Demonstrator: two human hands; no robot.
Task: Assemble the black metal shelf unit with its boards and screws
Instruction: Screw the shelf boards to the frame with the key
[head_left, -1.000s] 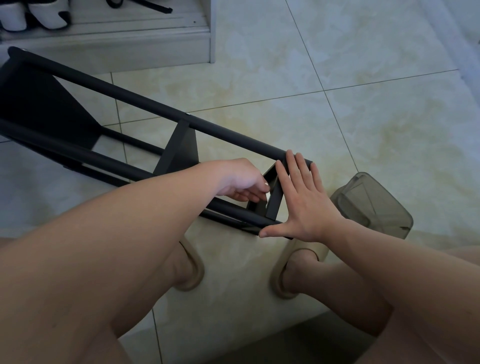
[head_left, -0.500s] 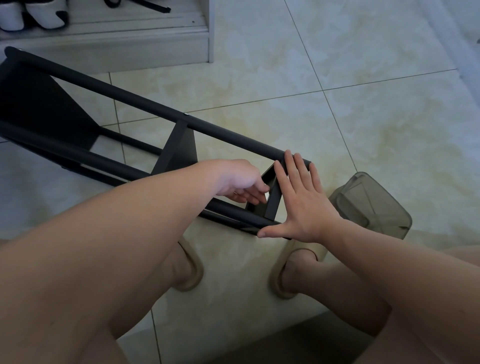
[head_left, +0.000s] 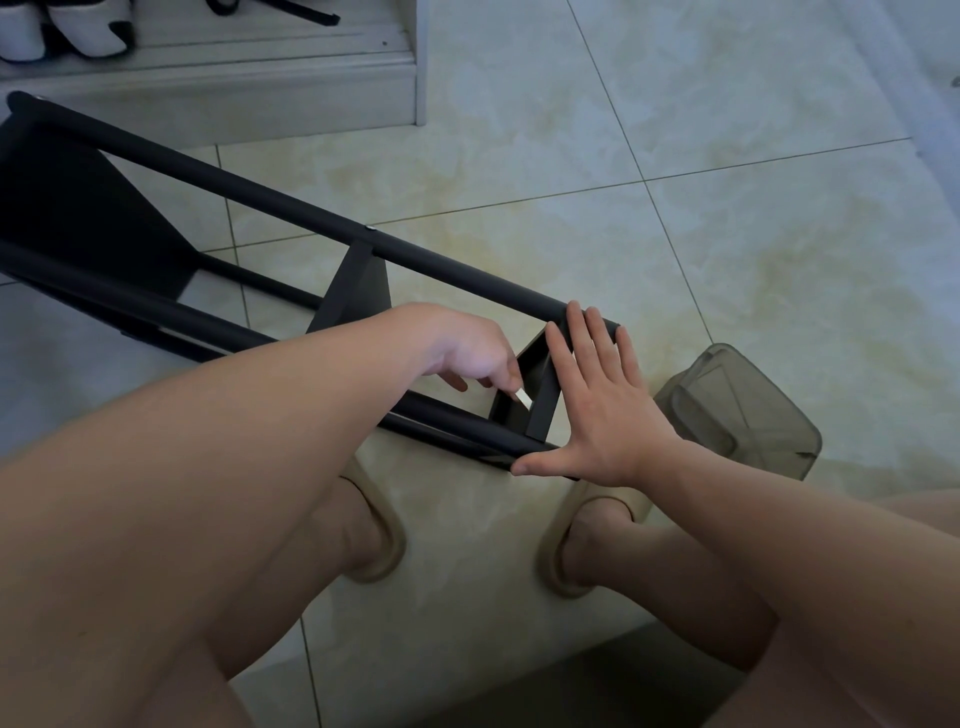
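Note:
The black metal shelf unit (head_left: 260, 193) lies on its side on the tiled floor, its tubes running from upper left to the centre. It carries a large black board (head_left: 78, 218) at the far end, a middle board (head_left: 358, 291) and an end board (head_left: 543, 400) near me. My left hand (head_left: 467, 358) reaches inside the frame and pinches a small silver tool (head_left: 523, 397) whose tip points at the end board. My right hand (head_left: 602, 405) presses flat against the outside of the end board, fingers straight, fingertips on the upper tube.
A translucent grey container (head_left: 737, 410) lies tipped on the floor just right of my right hand. My feet in beige slippers (head_left: 376, 535) sit below the frame. A white shoe cabinet (head_left: 234, 78) with shoes (head_left: 78, 26) stands at the back left.
My left hand has uncurled a little and drawn slightly back, so the silver tool now shows beyond its fingers. The right hand and the shelf unit have stayed in place.

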